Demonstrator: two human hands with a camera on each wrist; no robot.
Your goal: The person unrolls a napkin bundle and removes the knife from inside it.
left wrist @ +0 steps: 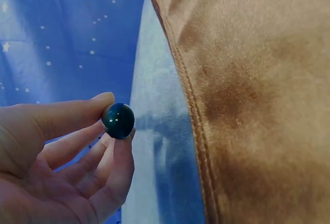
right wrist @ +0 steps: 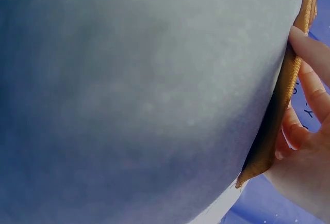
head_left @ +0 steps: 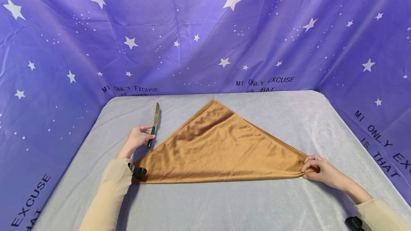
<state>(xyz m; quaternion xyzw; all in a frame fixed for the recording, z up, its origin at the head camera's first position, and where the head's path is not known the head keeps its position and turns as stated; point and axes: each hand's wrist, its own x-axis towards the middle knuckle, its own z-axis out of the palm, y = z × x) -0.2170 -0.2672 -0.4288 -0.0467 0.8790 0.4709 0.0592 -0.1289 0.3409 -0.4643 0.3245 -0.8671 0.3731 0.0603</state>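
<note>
A golden-brown satin cloth (head_left: pixel 221 145), folded into a triangle, lies with its long edge toward me and its peak at the far side. Left of it, my left hand (head_left: pixel 138 137) pinches the dark green handle of a knife (head_left: pixel 156 115) between thumb and fingers. The gold blade points away from me. In the left wrist view the round butt of the knife handle (left wrist: pixel 118 121) faces the camera, beside the stitched cloth edge (left wrist: pixel 198 141). At the cloth's right corner, my right hand (head_left: pixel 324 171) pinches the fabric, thumb below and fingers above.
A pale grey cloth-covered table (head_left: pixel 218 206) lies under everything. Purple curtains (head_left: pixel 199 20) with white stars and black lettering stand behind it and on both sides. Black camera straps (head_left: pixel 137 171) sit on the wrists, over cream sleeves.
</note>
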